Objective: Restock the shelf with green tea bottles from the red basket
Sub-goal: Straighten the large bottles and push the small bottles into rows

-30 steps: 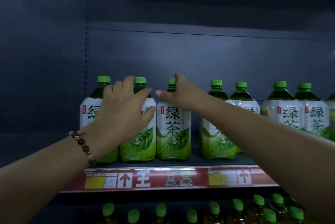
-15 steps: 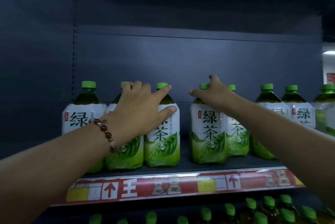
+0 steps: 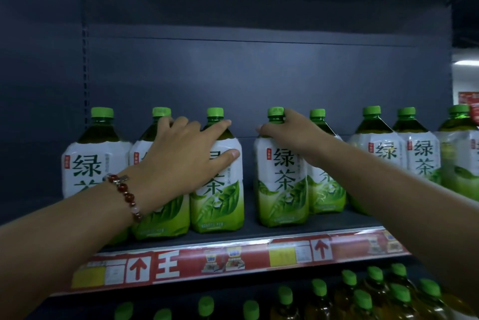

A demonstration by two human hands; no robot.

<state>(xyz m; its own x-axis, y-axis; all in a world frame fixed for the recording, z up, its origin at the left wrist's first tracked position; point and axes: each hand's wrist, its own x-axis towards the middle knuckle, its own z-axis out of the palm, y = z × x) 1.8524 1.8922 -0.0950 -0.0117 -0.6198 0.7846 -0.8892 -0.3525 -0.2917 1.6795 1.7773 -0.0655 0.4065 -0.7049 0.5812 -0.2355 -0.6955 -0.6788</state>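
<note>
A row of green tea bottles with green caps and white-green labels stands on the dark shelf (image 3: 248,231). My left hand (image 3: 186,153), with a bead bracelet on its wrist, lies over the second bottle (image 3: 160,221). Its fingers and thumb clasp the shoulder of the third bottle (image 3: 220,203). My right hand (image 3: 293,133) grips the neck and shoulder of the fourth bottle (image 3: 282,184), just under its cap. A narrow gap separates the third and fourth bottles. The red basket is out of view.
More tea bottles (image 3: 420,159) stand to the right, one behind another. A red price strip (image 3: 233,260) runs along the shelf's front edge. Below it, a lower shelf holds green-capped bottles (image 3: 363,296). The dark back panel (image 3: 259,73) rises behind the row.
Both hands shifted one bottle to the right: the left from the second to the third, the right from the third to the fourth. The view panned right and drew closer.
</note>
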